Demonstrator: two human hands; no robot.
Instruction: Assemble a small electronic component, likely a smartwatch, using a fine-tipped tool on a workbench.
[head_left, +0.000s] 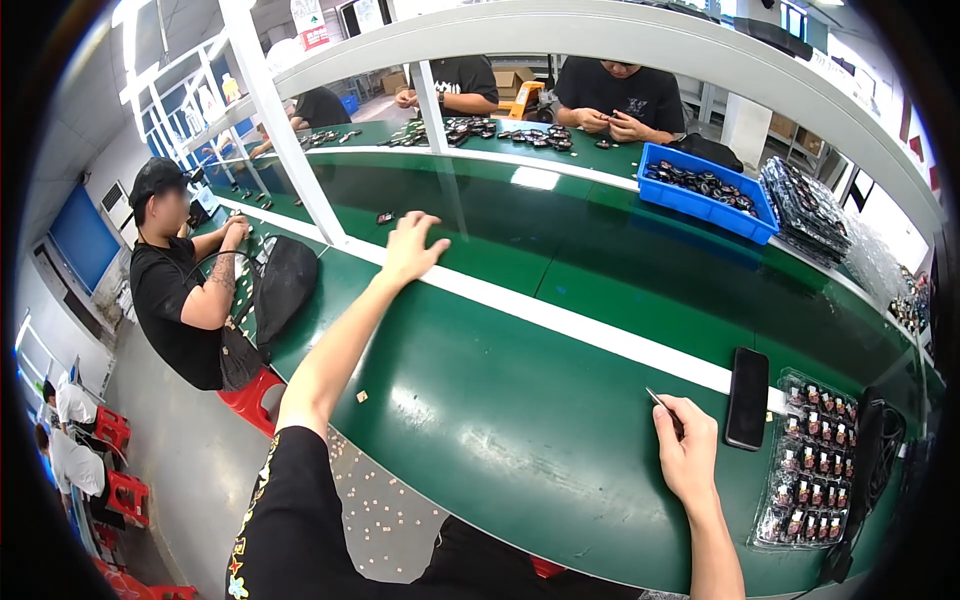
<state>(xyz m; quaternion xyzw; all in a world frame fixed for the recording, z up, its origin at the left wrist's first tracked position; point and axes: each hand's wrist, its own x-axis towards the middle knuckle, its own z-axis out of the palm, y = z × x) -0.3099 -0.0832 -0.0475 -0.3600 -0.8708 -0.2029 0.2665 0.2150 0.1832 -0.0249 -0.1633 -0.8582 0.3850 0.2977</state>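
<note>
My left hand (412,250) reaches out over the far side of the white strip, above the dark green belt. Its fingers are spread and nothing shows in them. Just left of its fingertips lies a small black part (386,217) on the belt. My right hand (688,450) rests at the right of the green table (500,400), closed round a slim, dark, pointed tool (655,398); most of that tool is hidden in the fingers. Beside this hand lies a black phone (748,398). A clear tray (785,515) with rows of small black parts sits further right.
Across the belt (590,270) stands a blue bin (700,215) of black parts, with stacked trays (805,215) next to it. A white post (290,130) rises near my left hand. Several people work around the line; a black bag (285,285) lies at left.
</note>
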